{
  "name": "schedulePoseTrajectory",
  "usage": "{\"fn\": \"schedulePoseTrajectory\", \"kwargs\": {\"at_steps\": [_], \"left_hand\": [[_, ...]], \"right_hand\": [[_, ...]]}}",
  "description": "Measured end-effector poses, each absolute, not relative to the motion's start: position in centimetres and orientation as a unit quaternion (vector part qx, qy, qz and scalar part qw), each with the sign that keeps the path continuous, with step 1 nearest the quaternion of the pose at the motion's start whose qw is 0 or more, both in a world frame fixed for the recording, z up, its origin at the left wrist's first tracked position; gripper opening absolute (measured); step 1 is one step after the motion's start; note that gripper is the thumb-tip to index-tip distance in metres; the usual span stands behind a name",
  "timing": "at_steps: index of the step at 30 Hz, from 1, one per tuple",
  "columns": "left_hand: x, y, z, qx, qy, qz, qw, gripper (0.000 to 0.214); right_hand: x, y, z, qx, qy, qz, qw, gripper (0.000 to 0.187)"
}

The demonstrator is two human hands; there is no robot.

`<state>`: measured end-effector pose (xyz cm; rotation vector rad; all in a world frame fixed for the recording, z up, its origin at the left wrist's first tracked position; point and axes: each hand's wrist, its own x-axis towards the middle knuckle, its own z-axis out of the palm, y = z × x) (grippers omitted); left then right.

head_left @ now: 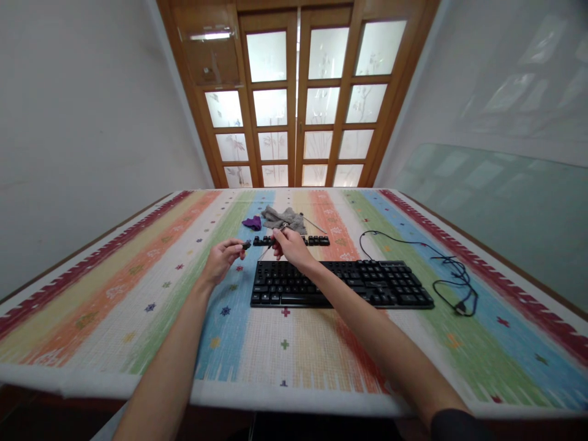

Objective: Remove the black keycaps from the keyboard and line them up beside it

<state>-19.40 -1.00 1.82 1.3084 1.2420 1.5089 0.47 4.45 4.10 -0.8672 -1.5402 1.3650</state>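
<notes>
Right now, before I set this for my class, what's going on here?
A person's left hand has a small black piece, seemingly a keycap, in its grip. The right hand holds a thin tool, its kind unclear, near the far left corner of a black rectangular keyboard. Beyond it lie a row of black keycaps, a crumpled grey cloth and a small purple cloth. A looped black cable lies to the right.
</notes>
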Motion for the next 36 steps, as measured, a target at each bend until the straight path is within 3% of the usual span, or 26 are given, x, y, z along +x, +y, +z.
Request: {"fn": "schedulePoseTrajectory", "kwargs": {"at_steps": [6, 12, 21, 36], "left_hand": [[-19.7, -0.2, -0.2, 0.599, 0.643, 0.429, 0.208, 0.040], [-19.7, 1.4, -2.0, 0.630, 0.676, 0.376, 0.071, 0.028], [-19.6, 2.7, -2.0, 0.627, 0.696, 0.344, 0.056, 0.027], [-19.5, 2.8, -2.0, 0.620, 0.701, 0.345, 0.069, 0.031]], "right_hand": [[1.6, 4.6, 5.7, -0.339, -0.678, 0.470, 0.453, 0.034], [3.9, 4.3, 9.2, -0.318, -0.680, 0.457, 0.477, 0.035], [5.9, 4.1, 11.4, -0.290, -0.666, 0.473, 0.499, 0.036], [6.0, 3.6, 11.6, -0.284, -0.703, 0.464, 0.459, 0.038]]}}
